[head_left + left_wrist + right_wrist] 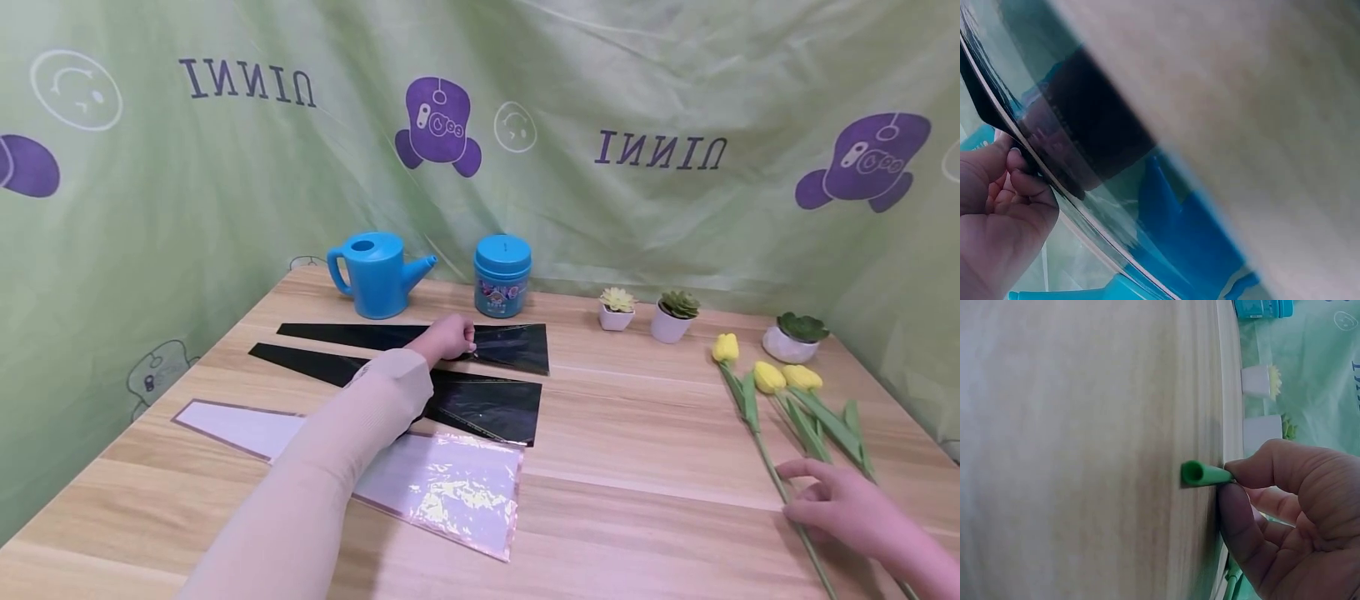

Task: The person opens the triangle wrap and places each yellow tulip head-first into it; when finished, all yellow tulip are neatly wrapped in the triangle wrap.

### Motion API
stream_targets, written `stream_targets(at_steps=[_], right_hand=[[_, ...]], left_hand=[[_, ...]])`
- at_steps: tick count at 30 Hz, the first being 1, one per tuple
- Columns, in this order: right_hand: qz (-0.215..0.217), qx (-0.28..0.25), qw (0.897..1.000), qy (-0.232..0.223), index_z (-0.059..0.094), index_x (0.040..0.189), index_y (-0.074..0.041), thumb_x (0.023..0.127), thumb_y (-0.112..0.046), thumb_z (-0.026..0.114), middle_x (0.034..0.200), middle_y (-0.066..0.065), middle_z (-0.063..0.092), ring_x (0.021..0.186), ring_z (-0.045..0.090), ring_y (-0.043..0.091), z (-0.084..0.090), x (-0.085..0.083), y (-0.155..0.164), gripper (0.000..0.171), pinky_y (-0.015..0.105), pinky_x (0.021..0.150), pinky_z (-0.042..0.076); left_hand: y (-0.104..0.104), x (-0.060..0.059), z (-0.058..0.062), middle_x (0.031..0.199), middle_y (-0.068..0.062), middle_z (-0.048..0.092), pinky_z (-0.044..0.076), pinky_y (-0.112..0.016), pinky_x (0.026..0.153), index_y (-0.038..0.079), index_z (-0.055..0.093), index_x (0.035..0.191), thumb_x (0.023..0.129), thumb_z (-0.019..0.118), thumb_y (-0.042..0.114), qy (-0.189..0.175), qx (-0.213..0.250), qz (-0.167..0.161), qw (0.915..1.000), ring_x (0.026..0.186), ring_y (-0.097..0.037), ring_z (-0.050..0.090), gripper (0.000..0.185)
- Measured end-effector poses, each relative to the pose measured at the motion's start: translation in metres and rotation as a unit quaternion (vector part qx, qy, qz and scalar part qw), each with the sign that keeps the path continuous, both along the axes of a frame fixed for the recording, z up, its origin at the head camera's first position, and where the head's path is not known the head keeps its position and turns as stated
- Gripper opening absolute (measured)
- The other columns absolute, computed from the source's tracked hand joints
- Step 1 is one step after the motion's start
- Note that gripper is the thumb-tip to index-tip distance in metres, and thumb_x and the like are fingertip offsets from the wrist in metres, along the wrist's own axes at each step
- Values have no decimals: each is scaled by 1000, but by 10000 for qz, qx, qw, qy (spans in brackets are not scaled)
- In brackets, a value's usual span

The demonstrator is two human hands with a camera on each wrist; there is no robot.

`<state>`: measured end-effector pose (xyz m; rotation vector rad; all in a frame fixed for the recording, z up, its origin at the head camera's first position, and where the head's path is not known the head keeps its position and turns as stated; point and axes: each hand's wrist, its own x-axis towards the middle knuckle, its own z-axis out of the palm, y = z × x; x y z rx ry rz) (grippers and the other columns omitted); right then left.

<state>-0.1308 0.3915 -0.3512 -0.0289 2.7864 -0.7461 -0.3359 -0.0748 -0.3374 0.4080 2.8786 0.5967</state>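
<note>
Left hand (448,337) pinched far black sleeve (510,346) at its edge; right hand (1291,512) gripped green tulip stem (1200,474) on counter (645,450).

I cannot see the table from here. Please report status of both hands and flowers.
Left hand pinches far black wrapping sheet. Right hand pinches green tulip stem on table. Three yellow tulips lying flat. Nothing in the way.
</note>
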Motion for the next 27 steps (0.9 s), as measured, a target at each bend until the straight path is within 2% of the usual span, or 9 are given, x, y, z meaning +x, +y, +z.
stream_targets(at_steps=[3, 7, 17, 21, 24, 27], right_hand=[[-41, 95, 9999, -4, 43, 123, 13, 85, -15, 62, 75, 1, 60, 58, 52, 9, 1, 0, 0, 51, 23, 57, 38], [-244, -109, 9996, -89, 42, 122, 14, 84, -12, 59, 76, 2, 60, 60, 53, 10, 2, 2, -1, 50, 24, 57, 41], [-759, -1030, 9913, -303, 36, 122, 23, 89, -13, 54, 92, 3, 63, 72, 57, 5, 5, 2, 2, 52, 24, 66, 50], [-987, -1351, 9857, -186, 34, 125, 22, 93, -19, 52, 95, 1, 62, 74, 57, 2, 7, 1, 3, 55, 23, 68, 50], [-1069, -1523, 9825, 82, 35, 125, 21, 94, -22, 52, 100, 0, 61, 76, 59, 1, 7, -1, 1, 55, 23, 68, 51], [-1111, -1869, 9755, 349, 45, 120, 15, 94, -19, 53, 96, -10, 60, 76, 60, 1, 7, -2, -3, 44, 22, 68, 51]], left_hand=[[2, -1, 1, 75, -3, 47, 36, -31, 72, 10, 49, 75, 90, 60, 14, -23, -120, -10, 9999, 73, -19, 46, 19], [3, -3, 0, 73, -4, 48, 36, -31, 71, 9, 49, 73, 91, 57, 12, -80, -135, 1, 9999, 71, -19, 44, 20], [-3, -5, -5, 63, -2, 40, 35, -29, 66, 10, 43, 65, 91, 54, 9, -196, 367, 67, 9991, 64, -17, 40, 29], [-5, -5, -5, 64, 0, 41, 35, -26, 65, 11, 43, 65, 91, 55, 9, -172, 540, 56, 9984, 66, -16, 42, 28], [-8, -4, -4, 65, 0, 42, 35, -25, 65, 11, 43, 66, 91, 56, 10, -270, 761, 137, 9966, 66, -16, 43, 28], [-9, -4, -4, 64, 1, 40, 35, -26, 64, 12, 43, 66, 91, 56, 11, -436, 1009, 223, 9937, 64, -15, 41, 28]])
